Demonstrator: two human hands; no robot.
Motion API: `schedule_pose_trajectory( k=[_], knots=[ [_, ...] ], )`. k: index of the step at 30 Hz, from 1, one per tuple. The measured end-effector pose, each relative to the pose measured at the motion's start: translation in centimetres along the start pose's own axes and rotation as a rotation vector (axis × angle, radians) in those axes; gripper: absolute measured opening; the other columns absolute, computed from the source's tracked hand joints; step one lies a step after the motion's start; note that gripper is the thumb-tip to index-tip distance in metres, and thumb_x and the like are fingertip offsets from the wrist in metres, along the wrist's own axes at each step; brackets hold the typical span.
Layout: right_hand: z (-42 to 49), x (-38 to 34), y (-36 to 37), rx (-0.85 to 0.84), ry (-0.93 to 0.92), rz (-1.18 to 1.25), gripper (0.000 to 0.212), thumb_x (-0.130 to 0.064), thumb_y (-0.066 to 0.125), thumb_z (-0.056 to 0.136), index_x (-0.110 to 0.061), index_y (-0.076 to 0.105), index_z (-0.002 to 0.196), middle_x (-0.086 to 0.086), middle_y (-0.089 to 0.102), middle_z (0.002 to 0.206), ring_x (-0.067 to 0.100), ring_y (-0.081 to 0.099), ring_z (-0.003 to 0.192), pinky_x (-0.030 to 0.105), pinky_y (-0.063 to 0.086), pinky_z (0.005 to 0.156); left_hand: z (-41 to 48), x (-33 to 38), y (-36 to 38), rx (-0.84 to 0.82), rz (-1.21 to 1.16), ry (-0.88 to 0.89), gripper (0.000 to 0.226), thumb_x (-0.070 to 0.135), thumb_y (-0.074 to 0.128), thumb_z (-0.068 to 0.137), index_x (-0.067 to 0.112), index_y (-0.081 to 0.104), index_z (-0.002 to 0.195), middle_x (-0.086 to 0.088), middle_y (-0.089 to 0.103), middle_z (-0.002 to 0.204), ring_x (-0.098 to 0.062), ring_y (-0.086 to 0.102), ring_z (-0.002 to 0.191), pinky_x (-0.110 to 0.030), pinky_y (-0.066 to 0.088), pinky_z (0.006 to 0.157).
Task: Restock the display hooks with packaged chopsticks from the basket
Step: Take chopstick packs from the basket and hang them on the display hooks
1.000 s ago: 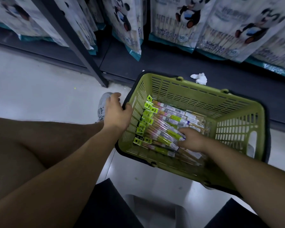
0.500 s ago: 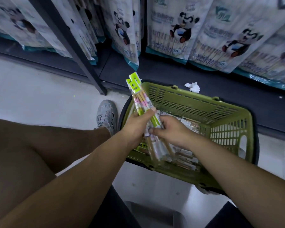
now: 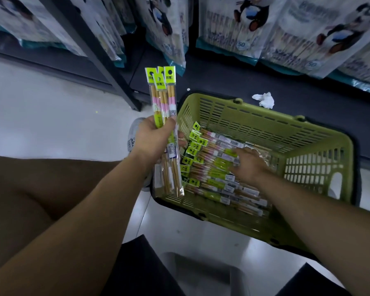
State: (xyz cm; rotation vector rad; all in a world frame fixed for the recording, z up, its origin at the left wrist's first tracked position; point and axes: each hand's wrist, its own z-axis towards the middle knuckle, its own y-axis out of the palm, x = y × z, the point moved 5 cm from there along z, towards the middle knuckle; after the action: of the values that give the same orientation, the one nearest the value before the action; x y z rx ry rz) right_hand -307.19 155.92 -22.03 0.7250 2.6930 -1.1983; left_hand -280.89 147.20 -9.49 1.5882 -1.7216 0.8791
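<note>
- Where our left hand (image 3: 153,138) sits at centre-left of the frame, its fingers and thumb are curled round a bundle of chopstick packs (image 3: 163,99) — several clear sleeves with lime-green header cards. They are held upright, headers at the top, with the lower ends hanging below the palm in front of the basket's left end.
- Our right hand (image 3: 249,165) is down inside the green basket (image 3: 254,128) at centre-right, its fingertips (image 3: 241,152) touching the loose packs (image 3: 209,178) piled there. We cannot tell whether it has closed on one or merely rests on them.
- Those loose packs lie roughly side by side across the basket's bottom, green headers toward its left wall and barcode labels facing up.
- The basket stands on the pale floor (image 3: 41,116), its far rim seen against the dark shelf base (image 3: 222,80) that runs across the upper half of the frame.
- A crumpled white scrap (image 3: 264,100) lies on that base, just beyond the basket's far rim.
- Along the top of the frame hang large white panda-print bags (image 3: 247,22) — teal along their lower edges.
- A dark upright post (image 3: 94,54) slants from upper left down to the floor.
- A grey shoe (image 3: 131,135) shows partly behind our left hand.
</note>
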Motion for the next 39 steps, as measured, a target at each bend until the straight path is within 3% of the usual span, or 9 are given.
schedule_pose_trajectory(
  k=[4,14,20,23,27,30,34,37,39],
  knots=[
    [1.0,-1.2,1.0,-0.061,-0.009,-0.183,0.086,-0.049,0.07,0.092,-0.017,0.026,0.158,0.014,0.027,0.16,0.037,0.027,0.146,0.045,0.033,0.115,0.3,-0.2,0.5,-0.041,0.063,0.031,0.014,0.034,0.067,0.099,0.02,0.069,0.103,-0.011,0.08,0.083,-0.031,0.078,0.075,-0.038,0.061,0.064],
    [1.3,-1.7,1.1,0.015,-0.145,-0.277,0.051,-0.041,0.065,0.095,-0.021,0.054,0.141,0.008,0.051,0.14,0.031,0.045,0.13,0.036,0.037,0.106,0.8,-0.4,0.8,-0.024,0.034,0.021,0.017,0.034,0.068,0.099,0.019,0.065,0.105,-0.01,0.08,0.083,-0.032,0.078,0.075,-0.051,0.065,0.074],
    [1.2,-1.4,0.4,-0.061,-0.097,-0.215,0.049,-0.048,0.06,0.099,-0.021,0.056,0.14,0.012,0.053,0.147,0.033,0.049,0.132,0.04,0.045,0.104,0.4,-0.1,1.0,-0.026,0.013,0.02,0.012,0.029,0.066,0.101,0.017,0.066,0.103,-0.011,0.078,0.082,-0.027,0.076,0.071,-0.039,0.064,0.064],
    [0.7,-1.5,-1.0,-0.024,-0.101,0.05,0.019,-0.041,0.068,0.096,-0.022,0.064,0.094,0.011,0.067,0.1,0.031,0.063,0.095,0.034,0.044,0.072,0.1,0.1,1.1,-0.03,0.001,0.013,0.019,0.028,0.066,0.101,0.01,0.067,0.108,-0.013,0.077,0.083,-0.024,0.075,0.069,-0.032,0.06,0.06],
    [-2.0,-3.9,-4.8,0.115,-0.213,0.476,0.032,-0.037,0.077,0.09,-0.011,0.067,0.074,0.009,0.052,0.063,0.011,0.047,0.06,0.028,0.031,0.056,-0.2,0.0,1.9,-0.057,0.003,0.02,0.023,0.032,0.069,0.099,0.014,0.07,0.113,-0.012,0.078,0.09,-0.022,0.075,0.074,-0.034,0.061,0.065],
    [-4.8,-8.0,-7.5,0.151,-0.354,0.635,0.011,-0.036,0.078,0.089,-0.031,0.075,0.079,-0.008,0.069,0.066,0.001,0.056,0.056,0.015,0.039,0.055,-0.7,-0.7,3.1,-0.065,0.0,-0.026,0.027,0.041,0.069,0.098,0.022,0.069,0.118,0.0,0.079,0.101,-0.019,0.078,0.085,-0.042,0.062,0.082],
    [-7.5,-12.4,-8.4,0.222,-0.449,0.697,0.016,-0.034,0.068,0.097,-0.018,0.074,0.098,-0.002,0.063,0.071,0.011,0.051,0.063,0.03,0.036,0.063,-1.6,-1.2,4.4,-0.074,-0.102,-0.083,0.041,0.046,0.066,0.099,0.016,0.065,0.128,-0.008,0.077,0.113,-0.028,0.076,0.102,-0.049,0.063,0.086],
    [-9.0,-14.3,-8.2,0.281,-0.504,0.471,0.021,-0.036,0.052,0.105,-0.022,0.065,0.113,-0.015,0.045,0.081,0.006,0.047,0.074,0.031,0.036,0.068,-2.2,-0.5,4.9,-0.153,-0.256,-0.112,0.041,0.04,0.064,0.101,0.009,0.066,0.127,-0.018,0.075,0.117,-0.036,0.073,0.11,-0.052,0.058,0.098],
    [-9.4,-14.7,-8.0,0.279,-0.468,0.176,0.036,-0.046,0.038,0.106,-0.021,0.054,0.127,-0.005,0.038,0.092,0.02,0.05,0.086,0.036,0.044,0.075,-2.1,-0.4,4.5,-0.17,-0.218,-0.125,0.042,0.04,0.067,0.099,0.007,0.067,0.125,-0.017,0.077,0.113,-0.032,0.075,0.104,-0.045,0.061,0.092]
  ],
)
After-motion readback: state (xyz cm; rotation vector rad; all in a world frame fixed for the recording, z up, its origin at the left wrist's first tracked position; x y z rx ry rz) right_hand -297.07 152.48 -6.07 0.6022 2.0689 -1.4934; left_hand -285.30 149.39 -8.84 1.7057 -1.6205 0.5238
